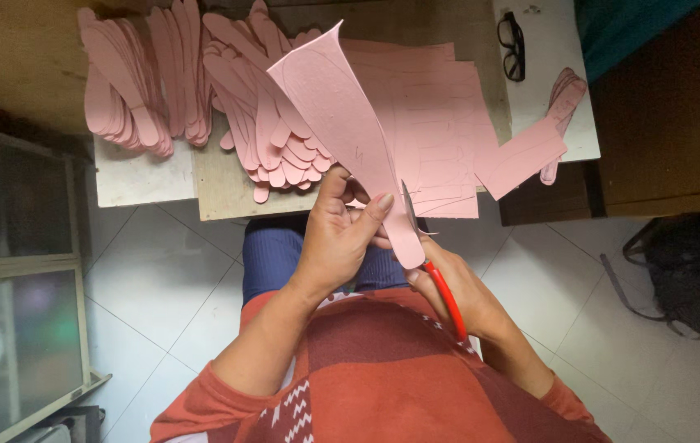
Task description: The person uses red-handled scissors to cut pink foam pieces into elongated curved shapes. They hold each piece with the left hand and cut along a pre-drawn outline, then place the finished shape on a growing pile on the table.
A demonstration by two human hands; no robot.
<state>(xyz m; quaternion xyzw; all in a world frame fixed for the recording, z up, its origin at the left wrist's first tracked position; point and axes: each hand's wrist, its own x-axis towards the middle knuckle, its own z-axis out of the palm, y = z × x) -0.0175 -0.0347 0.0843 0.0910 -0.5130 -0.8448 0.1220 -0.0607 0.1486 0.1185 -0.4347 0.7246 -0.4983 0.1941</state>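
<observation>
Pink cutout piles [202, 90] crowd table [227, 193]; lap free.

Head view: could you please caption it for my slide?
Left hand holds a pink sheet while the right hand cuts it with red-handled scissors.

wooden table [227, 193] — pink cut-out stacks [202, 90], pink sheets [440, 123], eyeglasses [512, 45]

white tiled floor [161, 287], low wooden table [227, 193], dark wooden cabinet [662, 123] right, glass-fronted frame [13, 312] left.
</observation>
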